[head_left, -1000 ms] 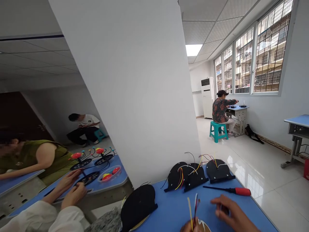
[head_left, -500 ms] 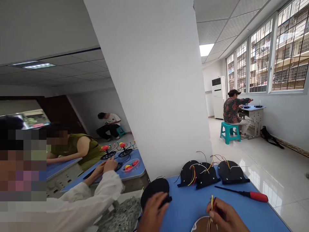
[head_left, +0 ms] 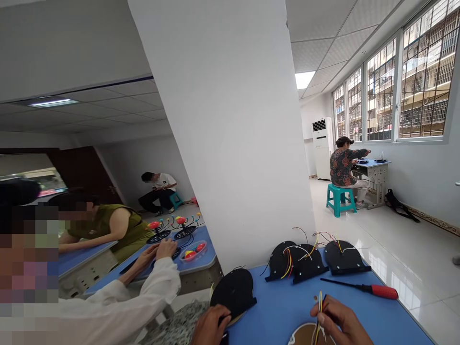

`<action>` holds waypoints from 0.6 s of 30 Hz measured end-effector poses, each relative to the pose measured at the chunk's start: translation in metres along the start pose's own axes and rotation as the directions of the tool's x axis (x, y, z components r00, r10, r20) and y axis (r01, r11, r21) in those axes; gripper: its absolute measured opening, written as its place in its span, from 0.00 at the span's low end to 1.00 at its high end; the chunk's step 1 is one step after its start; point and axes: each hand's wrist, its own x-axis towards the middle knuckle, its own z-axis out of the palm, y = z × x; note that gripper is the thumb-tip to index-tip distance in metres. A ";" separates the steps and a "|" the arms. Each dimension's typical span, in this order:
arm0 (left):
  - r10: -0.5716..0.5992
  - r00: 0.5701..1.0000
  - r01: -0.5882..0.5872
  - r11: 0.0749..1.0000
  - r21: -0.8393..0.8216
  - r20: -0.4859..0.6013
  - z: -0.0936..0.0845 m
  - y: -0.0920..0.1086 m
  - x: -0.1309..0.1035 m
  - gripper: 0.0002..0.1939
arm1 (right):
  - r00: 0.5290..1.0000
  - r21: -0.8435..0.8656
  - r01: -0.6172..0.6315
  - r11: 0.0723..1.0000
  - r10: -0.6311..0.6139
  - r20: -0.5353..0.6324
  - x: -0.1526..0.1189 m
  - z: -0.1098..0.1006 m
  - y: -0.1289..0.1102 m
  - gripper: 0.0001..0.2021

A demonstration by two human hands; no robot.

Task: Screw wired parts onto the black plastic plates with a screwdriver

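Several thin wires, yellow, white and dark [head_left: 319,306], are pinched between the thumb and fingers of my right hand [head_left: 339,320]. Below them, a round brown piece with a white rim [head_left: 305,334] is cut off by the bottom edge. My left hand [head_left: 212,326] lies at the lower edge of a black round part [head_left: 233,290], fingers curled together; what they hold, if anything, is hidden. Three more black rounded parts with loose wires, a left one [head_left: 282,261], a middle one [head_left: 309,263] and a right one [head_left: 343,257], lie farther back on the blue table [head_left: 269,306].
A red-handled screwdriver [head_left: 384,291] lies at the table's right. To the left, a person's white sleeve [head_left: 158,287] reaches over another blue table with red-balled models [head_left: 154,225] and a clear tray [head_left: 194,251]. A white pillar [head_left: 237,143] stands behind my table.
My left hand has moved down and left, from over the black round part to its lower edge, and its fingers have curled. The right hand still pinches the wires, slightly farther right.
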 end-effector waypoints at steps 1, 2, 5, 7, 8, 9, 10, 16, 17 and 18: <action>-0.008 1.000 0.008 1.000 -0.025 -0.007 -0.001 -0.001 0.001 0.09 | 1.000 0.007 0.001 1.000 -0.001 0.003 0.000 0.000 0.001 0.31; -0.018 1.000 0.017 0.999 -0.051 -0.012 -0.002 -0.001 0.002 0.07 | 1.000 0.014 0.005 1.000 -0.005 0.006 -0.001 0.000 0.002 0.30; -0.042 0.999 0.042 0.988 -0.147 0.005 -0.009 -0.002 0.007 0.05 | 0.999 0.012 0.030 0.999 -0.030 0.017 -0.002 0.000 0.007 0.28; -0.046 0.998 0.054 0.973 -0.225 0.041 -0.015 -0.003 0.010 0.08 | 0.998 0.007 0.056 0.998 -0.056 0.022 -0.002 0.000 0.009 0.26; -0.044 0.997 0.058 0.963 -0.264 0.061 -0.018 -0.004 0.011 0.10 | 0.998 0.007 0.067 0.998 -0.068 0.021 -0.002 -0.001 0.009 0.25; -0.039 0.996 0.060 0.952 -0.299 0.076 -0.021 -0.004 0.013 0.12 | 0.997 0.007 0.075 0.997 -0.075 0.016 -0.002 -0.001 0.009 0.24; -0.035 0.995 0.062 0.943 -0.328 0.089 -0.024 -0.005 0.014 0.14 | 0.997 0.008 0.079 0.997 -0.079 0.010 -0.002 -0.001 0.008 0.24; -0.060 0.997 0.038 0.926 -0.375 -0.046 -0.024 0.001 0.014 0.23 | 1.000 0.115 0.029 0.993 -0.028 -0.008 0.000 0.004 0.005 0.25; -0.071 0.993 0.032 0.929 -0.367 -0.093 -0.024 0.003 0.013 0.25 | 1.000 0.157 0.020 0.987 -0.019 -0.010 0.000 0.007 0.006 0.25; -0.089 0.985 0.030 0.933 -0.359 -0.150 -0.025 0.007 0.011 0.26 | 1.000 0.204 0.011 0.979 -0.008 -0.013 -0.001 0.010 0.007 0.26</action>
